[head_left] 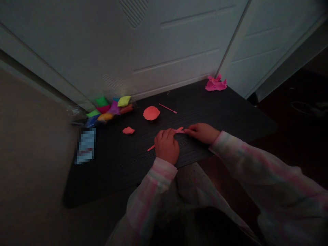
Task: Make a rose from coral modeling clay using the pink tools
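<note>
Here, over the black, wood-grained tabletop (110, 174), both hands are at work close together near the front edge. The right hand (203, 133) has its thumb and fingers pinched together on one end of a flat, pale pink strip-like piece (180, 131), which spans the short gap between the two hands. And the left hand (167, 147), palm down, lies across a long, thin, orange-red strip (151, 148); its fingers are bent and side by side, reaching the other end of the pale pink piece, though whether they clamp on it or merely rest over it cannot be told. The orange-red strip runs slantwise beneath that hand, one end out to the left on the tabletop, the other showing just beyond the pale pink piece.

Farther back sits a round, shallow, orange-red dish-like shape (151, 113) with an uneven rim, and just to its right a slender pink stick (167, 108) with a widened end. Left of the left hand, a small, irregular orange-red lump (128, 130) lies on its own. Over at the back left, a clear plastic bag with soft packets of many colours (110, 110) sits near the white panelled door (179, 44), with a blurred, pale blue packet (86, 146) in front. At the far right corner, a crumpled bright pink piece (216, 84) rests by the door.
</note>
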{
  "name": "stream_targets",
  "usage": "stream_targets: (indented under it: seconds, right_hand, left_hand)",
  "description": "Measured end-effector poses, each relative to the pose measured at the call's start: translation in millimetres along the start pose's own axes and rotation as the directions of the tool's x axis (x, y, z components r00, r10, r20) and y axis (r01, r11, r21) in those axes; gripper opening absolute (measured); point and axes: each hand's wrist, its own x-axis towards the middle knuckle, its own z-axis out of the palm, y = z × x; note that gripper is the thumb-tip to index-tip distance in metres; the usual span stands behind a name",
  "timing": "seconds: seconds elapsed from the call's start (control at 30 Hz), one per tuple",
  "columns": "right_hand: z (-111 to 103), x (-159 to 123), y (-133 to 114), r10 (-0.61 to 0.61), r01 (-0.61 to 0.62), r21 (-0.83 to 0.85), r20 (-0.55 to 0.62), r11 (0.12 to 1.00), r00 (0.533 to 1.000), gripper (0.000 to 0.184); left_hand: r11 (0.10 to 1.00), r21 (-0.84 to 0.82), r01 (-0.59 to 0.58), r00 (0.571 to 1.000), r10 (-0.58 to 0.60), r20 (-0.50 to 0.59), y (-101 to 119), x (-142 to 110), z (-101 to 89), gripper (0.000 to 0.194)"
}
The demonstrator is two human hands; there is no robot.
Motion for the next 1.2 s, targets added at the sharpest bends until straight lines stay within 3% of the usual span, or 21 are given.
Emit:
stream_targets:
  seconds: [0.1, 0.17, 0.4, 0.57, 0.83, 0.93, 1.07, 1.2]
  right_hand:
    - [-4, -4, 6, 0.021, -0.019, 0.143, -0.014, 0.990, 1.000, 0.040]
    - [-6, -6, 10, 0.061, -0.054, 0.150, -0.040, 0.987, 0.997, 0.039]
    - [-4, -4, 19, -0.017, 0.018, 0.020, -0.038, 1.000, 0.999, 0.039]
    - [-4, -2, 16, 0.031, -0.034, -0.088, -0.031, 0.996, 0.999, 0.039]
    - [-3, 1, 16, 0.028, -0.032, -0.172, -0.027, 0.985, 0.999, 0.039]
    - [-2, -2, 20, -0.007, 0.003, -0.102, -0.045, 0.995, 0.999, 0.038]
    - [-3, -7, 28, -0.026, 0.038, 0.112, -0.110, 0.993, 0.994, 0.037]
    - [-4, -9, 31, -0.026, 0.046, 0.157, -0.130, 0.986, 0.991, 0.035]
  left_hand:
    - [0.999, -0.027, 0.043, 0.994, -0.045, -0.095, -1, 0, -1.3, 0.033]
    - [0.999, -0.020, 0.047, 0.992, -0.049, -0.115, -1, 0, -1.6, 0.034]
    - [0.998, 0.058, -0.005, 1.000, 0.006, -0.010, 3, -1, -0.2, 0.035]
    - [0.984, 0.119, -0.130, 0.989, 0.120, 0.087, 8, -1, 4.0, 0.034]
    - [0.985, 0.132, -0.114, 0.990, 0.101, 0.102, 13, 7, 6.2, 0.029]
    - [0.992, 0.100, -0.077, 0.995, 0.070, 0.076, 12, 8, 6.1, 0.029]
    - [0.997, 0.075, 0.003, 1.000, -0.002, -0.009, 9, 7, 6.4, 0.032]
    - [0.996, 0.088, -0.018, 1.000, 0.019, -0.007, 10, 7, 6.7, 0.034]
